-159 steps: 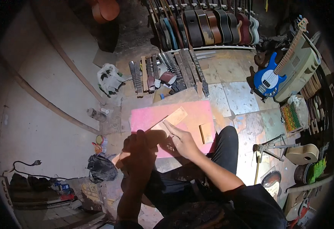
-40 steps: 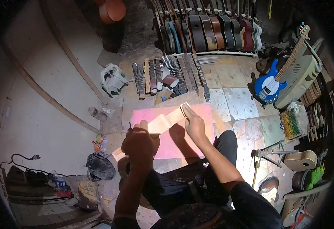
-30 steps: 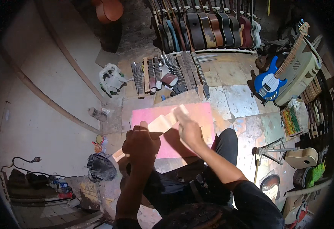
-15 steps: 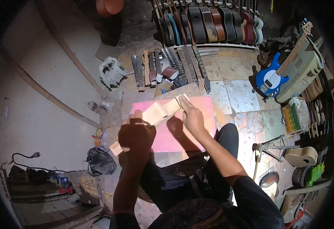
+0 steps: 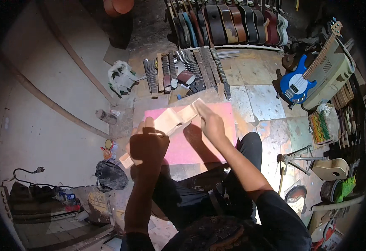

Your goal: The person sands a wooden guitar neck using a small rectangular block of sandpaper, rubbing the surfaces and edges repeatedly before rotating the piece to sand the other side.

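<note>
A pale, unpainted wooden piece (image 5: 166,122) with a curved, waisted outline, like a small instrument body, slants from lower left to upper right above a pink board (image 5: 179,152). My left hand (image 5: 149,142) grips it near its lower end, and a short bit of wood shows below the wrist. My right hand (image 5: 212,125) is closed at the upper right end, fingers bent over the edge. Part of the piece is hidden behind my left hand, so its full shape cannot be made out. Shadows of the wood and hands fall on the pink board.
Fretted necks and fingerboards (image 5: 191,71) lie beyond the board. Guitars (image 5: 233,25) hang in a row at the back. To the right are a blue bass guitar (image 5: 296,85), a metal stand (image 5: 296,161) and a small guitar body (image 5: 331,169). A black bag (image 5: 111,175) sits at left.
The wooden piece and both hands have shifted very slightly left and up in the picture. My grip looks the same.
</note>
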Available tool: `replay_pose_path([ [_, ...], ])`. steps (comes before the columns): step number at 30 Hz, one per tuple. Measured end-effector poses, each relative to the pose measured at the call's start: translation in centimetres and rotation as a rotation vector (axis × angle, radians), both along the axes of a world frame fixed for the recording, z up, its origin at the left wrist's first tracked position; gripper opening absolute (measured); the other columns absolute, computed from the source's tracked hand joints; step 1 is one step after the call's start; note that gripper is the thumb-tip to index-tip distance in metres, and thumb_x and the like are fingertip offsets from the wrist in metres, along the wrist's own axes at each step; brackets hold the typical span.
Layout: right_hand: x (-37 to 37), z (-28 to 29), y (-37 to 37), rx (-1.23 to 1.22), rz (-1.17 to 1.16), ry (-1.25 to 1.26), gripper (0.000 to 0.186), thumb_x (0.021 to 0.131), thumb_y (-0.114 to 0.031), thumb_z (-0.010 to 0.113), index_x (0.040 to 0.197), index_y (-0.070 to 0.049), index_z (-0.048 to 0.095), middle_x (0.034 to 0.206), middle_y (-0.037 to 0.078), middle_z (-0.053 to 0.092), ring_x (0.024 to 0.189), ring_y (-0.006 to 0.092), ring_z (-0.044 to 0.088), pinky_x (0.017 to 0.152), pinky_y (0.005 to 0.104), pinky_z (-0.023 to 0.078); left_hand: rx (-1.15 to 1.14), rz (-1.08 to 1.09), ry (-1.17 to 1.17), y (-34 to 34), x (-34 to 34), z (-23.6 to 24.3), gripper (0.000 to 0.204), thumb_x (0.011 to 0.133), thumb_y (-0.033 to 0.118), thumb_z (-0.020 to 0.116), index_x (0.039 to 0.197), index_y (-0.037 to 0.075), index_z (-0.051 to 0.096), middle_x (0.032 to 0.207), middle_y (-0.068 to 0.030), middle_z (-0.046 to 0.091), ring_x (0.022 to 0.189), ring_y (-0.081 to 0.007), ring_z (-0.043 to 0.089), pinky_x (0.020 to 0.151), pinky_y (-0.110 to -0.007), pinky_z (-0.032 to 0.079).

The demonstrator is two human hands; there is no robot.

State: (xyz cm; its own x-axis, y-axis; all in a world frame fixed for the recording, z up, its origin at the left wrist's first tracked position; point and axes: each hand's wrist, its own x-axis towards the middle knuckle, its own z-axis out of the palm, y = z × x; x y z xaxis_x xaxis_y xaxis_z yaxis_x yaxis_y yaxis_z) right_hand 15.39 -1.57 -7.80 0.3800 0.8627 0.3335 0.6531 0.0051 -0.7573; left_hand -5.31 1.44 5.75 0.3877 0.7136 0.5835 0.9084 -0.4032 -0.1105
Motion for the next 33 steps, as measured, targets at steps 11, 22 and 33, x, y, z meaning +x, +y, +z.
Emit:
replay_pose_path([
  [11, -1.4, -1.0, -0.3, 0.013, -0.027, -0.099, 0.054, 0.088, 0.003, 0.057, 0.140, -0.007, 0.065, 0.141, 0.021, 0.064, 0.121, 0.0383, 0.067, 0.101, 0.0432, 0.057, 0.029, -0.037, 0.092, 0.3, -0.1, -0.5, 0.015, 0.073, 0.005, 0.065, 0.082, 0.015, 0.058, 0.071, -0.0051, 0.062, 0.059, -0.0287, 0.067, 0.049, -0.044, 0.053],
  [22, -2.3, 0.7, -1.6, 0.100, 0.093, -0.082, 0.057, 0.087, 0.000, 0.059, 0.143, -0.011, 0.064, 0.137, 0.020, 0.066, 0.111, 0.0402, 0.070, 0.093, 0.0468, 0.059, -0.052, 0.017, 0.133, 0.0, 0.9, 0.0, 0.018, 0.078, 0.015, 0.073, 0.088, 0.014, 0.059, 0.081, -0.0054, 0.066, 0.075, -0.0264, 0.071, 0.056, -0.041, 0.057],
  [33, 1.4, -0.1, 0.7, 0.095, -0.028, -0.133, 0.062, 0.085, 0.002, 0.059, 0.146, -0.014, 0.062, 0.137, 0.021, 0.066, 0.112, 0.0395, 0.070, 0.092, 0.0479, 0.059, -0.209, -0.052, -0.054, -0.4, 1.2, 1.2, 0.024, 0.071, 0.018, 0.075, 0.089, 0.014, 0.060, 0.082, -0.0062, 0.070, 0.077, -0.0299, 0.071, 0.063, -0.042, 0.057],
])
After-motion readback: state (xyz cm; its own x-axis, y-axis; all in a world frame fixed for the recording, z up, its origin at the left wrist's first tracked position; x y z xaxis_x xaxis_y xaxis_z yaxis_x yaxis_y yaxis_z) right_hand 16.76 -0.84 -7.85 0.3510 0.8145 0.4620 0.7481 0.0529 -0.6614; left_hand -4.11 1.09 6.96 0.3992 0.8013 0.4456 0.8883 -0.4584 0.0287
